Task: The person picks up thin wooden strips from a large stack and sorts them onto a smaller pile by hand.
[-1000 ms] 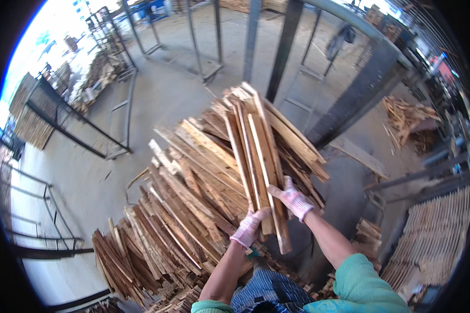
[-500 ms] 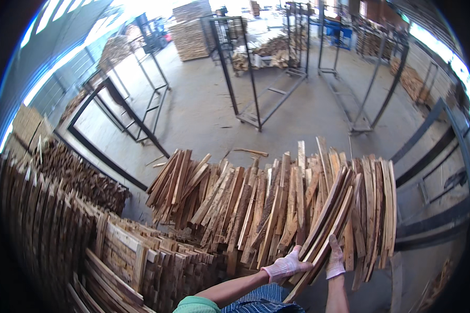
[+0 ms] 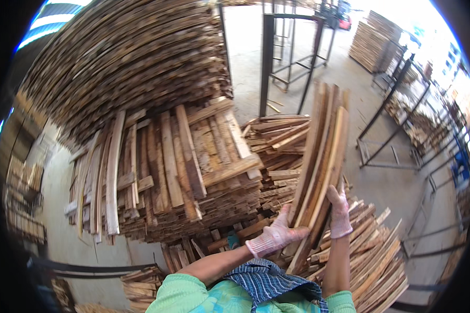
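Between my two gloved hands stands a bundle of several long wooden strips (image 3: 321,161), tilted upright with the tops pointing away from me. My left hand (image 3: 279,233) is closed on the bundle's left side near its lower end. Opposite it, my right hand (image 3: 339,213) grips the right side. Below and right of the bundle lies a heap of loose strips (image 3: 373,255). To the left is a squared stack of wood (image 3: 214,201) with loose strips (image 3: 169,159) laid across its top. The palms and some fingers are hidden against the wood.
A tall stack of layered strips (image 3: 130,52) rises behind the left stack. Dark metal frames (image 3: 269,57) stand on the concrete floor ahead, with another frame (image 3: 386,120) at the right. Farther back is a wood stack (image 3: 373,41). A dark bar (image 3: 99,268) runs at lower left.
My view has swung left, bringing the squared stack and tall stack in front. The bundle has been lifted off the heap and stands more upright, still held in both hands.
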The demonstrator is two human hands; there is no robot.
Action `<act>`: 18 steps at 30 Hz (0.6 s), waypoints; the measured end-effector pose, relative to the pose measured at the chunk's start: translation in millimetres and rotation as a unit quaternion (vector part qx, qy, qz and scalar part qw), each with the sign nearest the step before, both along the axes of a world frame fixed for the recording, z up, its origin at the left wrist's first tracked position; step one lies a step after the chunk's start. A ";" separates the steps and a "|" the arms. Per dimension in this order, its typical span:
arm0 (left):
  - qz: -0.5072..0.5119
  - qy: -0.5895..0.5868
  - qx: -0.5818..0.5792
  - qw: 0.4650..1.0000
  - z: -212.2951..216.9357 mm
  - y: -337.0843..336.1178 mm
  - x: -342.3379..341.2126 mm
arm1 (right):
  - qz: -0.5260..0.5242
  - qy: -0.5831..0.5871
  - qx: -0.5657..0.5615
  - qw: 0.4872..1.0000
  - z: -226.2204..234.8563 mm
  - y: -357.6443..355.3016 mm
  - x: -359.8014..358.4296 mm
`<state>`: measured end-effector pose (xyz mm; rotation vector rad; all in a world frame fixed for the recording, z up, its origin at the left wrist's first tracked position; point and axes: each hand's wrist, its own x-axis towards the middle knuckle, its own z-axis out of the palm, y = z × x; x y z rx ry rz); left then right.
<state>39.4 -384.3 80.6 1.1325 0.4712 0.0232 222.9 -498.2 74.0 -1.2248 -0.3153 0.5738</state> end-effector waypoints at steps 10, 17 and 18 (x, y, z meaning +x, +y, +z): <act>0.283 -0.034 0.066 0.956 3.2 204.5 -72.3 | 0.235 -0.104 -0.102 0.961 14.9 324.6 -30.7; 0.387 0.066 0.022 0.919 -21.3 272.4 -179.1 | 0.166 -0.397 -0.371 0.823 -85.4 373.0 -37.1; 0.387 0.010 0.023 0.922 -43.0 274.9 -202.1 | 0.194 -0.352 -0.373 0.836 -76.7 372.6 -40.8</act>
